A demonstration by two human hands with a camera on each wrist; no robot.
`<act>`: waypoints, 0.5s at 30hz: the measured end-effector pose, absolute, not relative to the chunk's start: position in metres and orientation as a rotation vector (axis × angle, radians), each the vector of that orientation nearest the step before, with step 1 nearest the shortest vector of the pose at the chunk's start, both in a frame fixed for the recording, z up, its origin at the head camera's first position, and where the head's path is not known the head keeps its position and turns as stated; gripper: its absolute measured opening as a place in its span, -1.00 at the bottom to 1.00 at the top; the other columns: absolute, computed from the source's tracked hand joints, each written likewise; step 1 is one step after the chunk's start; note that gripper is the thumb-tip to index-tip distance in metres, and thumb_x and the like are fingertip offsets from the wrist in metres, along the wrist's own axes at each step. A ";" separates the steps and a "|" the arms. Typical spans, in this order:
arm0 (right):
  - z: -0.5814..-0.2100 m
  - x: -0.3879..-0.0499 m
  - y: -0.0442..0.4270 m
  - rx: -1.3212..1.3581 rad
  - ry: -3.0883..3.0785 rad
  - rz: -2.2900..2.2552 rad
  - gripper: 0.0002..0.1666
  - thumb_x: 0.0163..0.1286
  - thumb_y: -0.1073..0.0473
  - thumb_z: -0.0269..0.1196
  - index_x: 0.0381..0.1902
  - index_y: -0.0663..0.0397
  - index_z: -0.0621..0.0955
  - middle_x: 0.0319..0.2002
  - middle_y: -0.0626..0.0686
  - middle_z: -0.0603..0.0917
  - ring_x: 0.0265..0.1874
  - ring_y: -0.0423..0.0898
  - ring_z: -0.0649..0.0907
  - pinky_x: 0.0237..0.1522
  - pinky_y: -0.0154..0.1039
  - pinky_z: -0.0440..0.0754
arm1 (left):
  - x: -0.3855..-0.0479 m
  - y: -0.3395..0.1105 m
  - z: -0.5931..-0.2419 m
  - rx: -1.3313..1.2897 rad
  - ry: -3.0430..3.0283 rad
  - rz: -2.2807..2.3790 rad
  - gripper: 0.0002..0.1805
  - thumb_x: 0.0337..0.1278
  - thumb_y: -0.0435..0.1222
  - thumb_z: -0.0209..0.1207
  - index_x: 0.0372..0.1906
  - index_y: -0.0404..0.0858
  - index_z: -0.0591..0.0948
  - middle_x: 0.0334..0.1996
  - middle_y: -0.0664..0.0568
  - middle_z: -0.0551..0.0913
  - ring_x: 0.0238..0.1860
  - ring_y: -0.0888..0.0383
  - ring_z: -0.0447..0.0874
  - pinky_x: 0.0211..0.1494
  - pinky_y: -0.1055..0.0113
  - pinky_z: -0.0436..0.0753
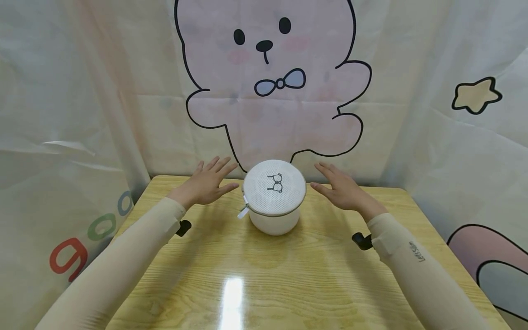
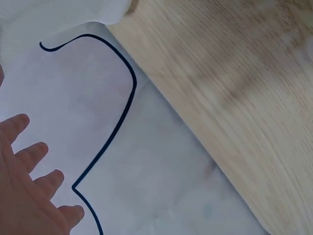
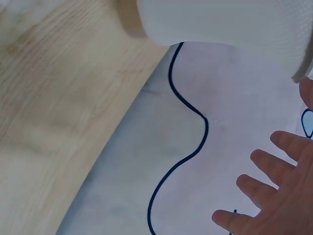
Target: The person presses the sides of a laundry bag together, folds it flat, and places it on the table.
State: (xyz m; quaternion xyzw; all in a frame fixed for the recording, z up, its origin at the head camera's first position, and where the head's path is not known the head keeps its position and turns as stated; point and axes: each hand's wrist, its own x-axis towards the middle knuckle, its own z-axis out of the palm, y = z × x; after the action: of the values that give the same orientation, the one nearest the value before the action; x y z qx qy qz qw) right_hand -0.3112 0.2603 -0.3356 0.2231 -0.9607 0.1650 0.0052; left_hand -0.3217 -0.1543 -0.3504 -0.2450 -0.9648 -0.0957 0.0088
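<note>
A round white mesh bag (image 1: 274, 188) with a zipped rim and a glasses drawing on top stands upright near the table's back edge. To its left, the left hand (image 1: 206, 183) is held in the air, fingers spread, not touching it. On the other side the right hand (image 1: 340, 187) hovers with fingers extended, also apart from it. In the left wrist view the left hand (image 2: 29, 181) shows spread fingers with nothing in them. The right wrist view has the right hand (image 3: 279, 186) below the white bag (image 3: 220, 22), empty.
A light wooden table (image 1: 280, 284) lies beneath, with a bright reflection near the front. Behind it hangs a curtain (image 1: 156, 137) with a pink bear print; printed curtains also stand close at both sides. A white zipper pull (image 1: 243, 212) sticks out at the bag's left.
</note>
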 end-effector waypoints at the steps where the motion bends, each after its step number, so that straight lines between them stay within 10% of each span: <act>1: -0.334 -0.311 0.260 0.706 -3.002 0.519 -0.10 0.64 -0.29 0.00 0.69 0.02 0.05 0.68 0.24 0.02 0.64 0.34 0.02 0.53 0.47 0.04 | -0.321 -0.154 -0.350 -0.770 -3.010 -0.298 -0.20 0.55 0.30 -0.18 0.70 0.14 -0.04 0.72 -0.03 -0.13 0.71 -0.20 -0.30 0.61 -0.44 -0.20; 15: -0.312 -0.296 0.236 0.846 -2.955 0.613 -0.10 0.60 -0.21 0.13 0.69 -0.02 0.10 0.70 0.12 0.00 0.67 0.24 0.03 0.56 0.39 0.09 | -0.305 -0.133 -0.334 -0.953 -2.912 -0.331 -0.20 0.54 0.28 -0.13 0.69 0.09 0.05 0.73 0.07 -0.19 0.72 -0.13 -0.33 0.66 -0.34 -0.19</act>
State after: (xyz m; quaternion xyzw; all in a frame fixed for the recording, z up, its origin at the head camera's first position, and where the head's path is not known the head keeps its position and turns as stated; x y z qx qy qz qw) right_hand -0.2960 0.2358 -0.3123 0.2700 -0.9428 0.1955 0.0036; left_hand -0.3055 -0.1329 -0.3340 -0.3092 -0.9445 -0.1073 0.0297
